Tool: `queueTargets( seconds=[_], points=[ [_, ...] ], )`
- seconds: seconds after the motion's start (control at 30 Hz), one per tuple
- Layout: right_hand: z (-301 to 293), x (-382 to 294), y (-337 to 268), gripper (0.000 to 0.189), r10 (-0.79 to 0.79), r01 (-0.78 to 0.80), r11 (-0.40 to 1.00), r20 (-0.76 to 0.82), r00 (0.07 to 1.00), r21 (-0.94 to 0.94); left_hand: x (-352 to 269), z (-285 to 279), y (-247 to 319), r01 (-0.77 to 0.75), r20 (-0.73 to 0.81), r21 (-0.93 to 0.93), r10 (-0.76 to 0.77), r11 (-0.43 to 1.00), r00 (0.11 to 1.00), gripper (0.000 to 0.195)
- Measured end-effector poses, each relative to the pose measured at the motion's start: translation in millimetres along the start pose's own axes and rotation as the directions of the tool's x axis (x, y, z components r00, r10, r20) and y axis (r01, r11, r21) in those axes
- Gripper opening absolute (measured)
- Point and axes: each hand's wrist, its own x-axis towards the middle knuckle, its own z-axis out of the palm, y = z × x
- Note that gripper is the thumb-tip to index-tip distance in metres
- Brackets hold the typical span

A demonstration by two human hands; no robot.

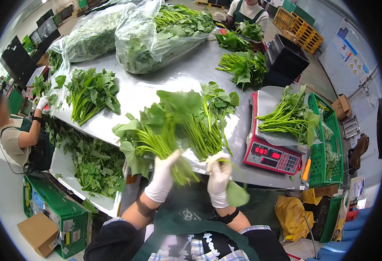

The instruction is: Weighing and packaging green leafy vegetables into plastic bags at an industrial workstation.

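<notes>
My left hand [162, 177], in a white glove, grips a bunch of leafy green stems [155, 133], slightly blurred. In its own white glove, my right hand [219, 177] has its fingers closed on a single leaf stem, whose leaf [237, 194] hangs below the wrist. Just beyond the right hand, another bunch of greens [207, 130] lies on the metal table [129, 84]. To the right, a red digital scale [272, 156] with lit digits bears a bunch of greens [285, 117] on its pan. A further bunch [91, 93] rests on the table at the left.
Large clear plastic bags of greens [145, 49] stand at the back. An orange-handled tool [306, 169] lies beside the scale, near a green crate [338, 130]. A white bin of loose greens [111, 207] is below left. One co-worker [18, 137] is left, another [248, 13] across the table.
</notes>
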Motion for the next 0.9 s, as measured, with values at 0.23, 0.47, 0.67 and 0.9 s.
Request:
queueTargets(
  seconds=[0.23, 0.47, 0.67, 0.9],
  points=[
    [10, 23, -42, 0.006, -0.121, 0.158, 0.956, -0.156, 0.980, 0.247, 6, -19, -4, -0.106, 0.064, 0.031, 0.103, 0.994, 0.993, 0.035],
    [124, -23, -21, 0.022, -0.070, 0.526, 0.795, 0.815, 0.575, -0.302, 8, -1, -11, 0.042, -0.077, 0.073, -0.036, 0.996, 0.996, 0.019],
    [57, 26, -19, 0.019, -0.374, 0.575, 0.588, 0.439, 0.817, -0.569, 9, -20, -13, 0.011, 0.020, -0.198, -0.007, 0.980, 1.000, 0.030],
    [4, 26, -1, 0.012, 0.297, -0.117, 0.871, 0.323, 0.899, -0.477, 3, -2, -9, -0.038, 0.060, 0.032, 0.036, 0.999, 0.998, 0.025]
  ],
)
